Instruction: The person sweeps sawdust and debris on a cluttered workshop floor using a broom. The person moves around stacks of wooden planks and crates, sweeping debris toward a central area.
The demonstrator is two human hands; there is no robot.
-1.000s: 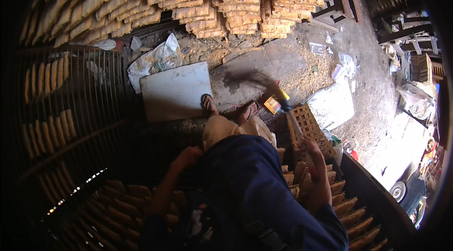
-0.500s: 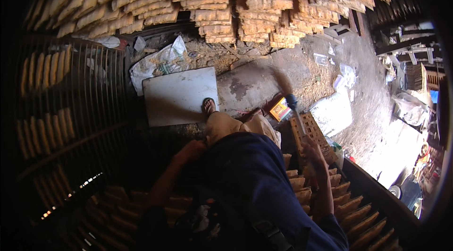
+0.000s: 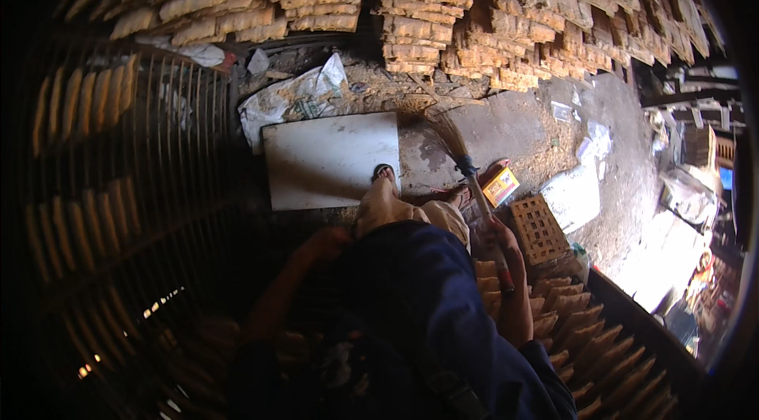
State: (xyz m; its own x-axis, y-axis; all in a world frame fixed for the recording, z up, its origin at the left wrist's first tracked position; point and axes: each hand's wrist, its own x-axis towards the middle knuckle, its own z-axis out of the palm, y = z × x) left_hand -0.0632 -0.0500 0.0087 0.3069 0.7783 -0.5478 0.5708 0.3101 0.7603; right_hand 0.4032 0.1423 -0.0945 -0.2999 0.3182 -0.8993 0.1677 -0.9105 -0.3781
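My right hand (image 3: 503, 238) is wrapped round the handle of a broom (image 3: 484, 200). A dark binding joins the handle to straw bristles, which lie over the stained floor just right of a white board (image 3: 328, 159). My left hand (image 3: 328, 243) hangs in shadow beside my thigh; its fingers are too dark to make out, and nothing shows in it. One sandalled foot (image 3: 385, 173) stands on the board's right edge. The other foot is right of it, close to a yellow box (image 3: 500, 187).
Stacked rows of ridged tan slabs (image 3: 427, 9) fill the far side. More slabs (image 3: 585, 333) stand behind me at right. A barred rack (image 3: 158, 159) rises at left. Beside the yellow box are a perforated crate (image 3: 540, 230) and a white sack (image 3: 573, 192). Another sack (image 3: 292, 96) lies beyond the board.
The broom's bristles have swung left toward the white board, and my right hand has come closer to my body. The whole view has shifted, so the surroundings sit further right.
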